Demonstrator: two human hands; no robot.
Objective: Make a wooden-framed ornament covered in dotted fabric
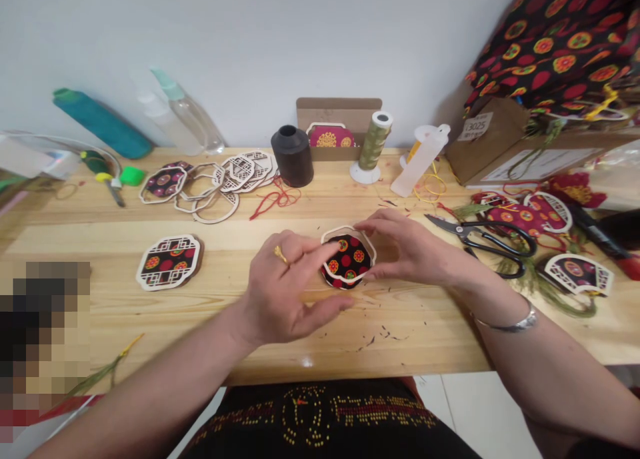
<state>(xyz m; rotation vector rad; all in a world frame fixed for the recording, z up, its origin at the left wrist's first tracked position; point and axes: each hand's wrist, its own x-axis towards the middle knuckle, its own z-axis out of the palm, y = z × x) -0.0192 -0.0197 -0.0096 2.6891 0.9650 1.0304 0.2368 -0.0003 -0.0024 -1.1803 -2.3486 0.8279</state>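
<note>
In front of me a thin pale wooden frame point(373, 256) with a wavy outline lies over a black fabric-covered piece point(349, 264) with red and orange flowers. The fabric shows through the frame and sticks out below its lower edge. My right hand point(400, 246) grips the frame's right side between thumb and fingers. My left hand point(290, 289), with a ring on one finger, reaches from the left with fingers stretched out, the fingertips at the upper left of the fabric and frame. Its thumb is apart. Left of it rests a fabric piece with a pale lattice frame point(170, 262).
Pale cut-out frames point(245, 172), a black thread cone point(292, 156), a green spool point(375, 146) and a white bottle point(420, 160) stand or lie along the back. Black-handled scissors point(480, 239) lie right of my right hand. A cardboard box point(493, 139) stands at the back right.
</note>
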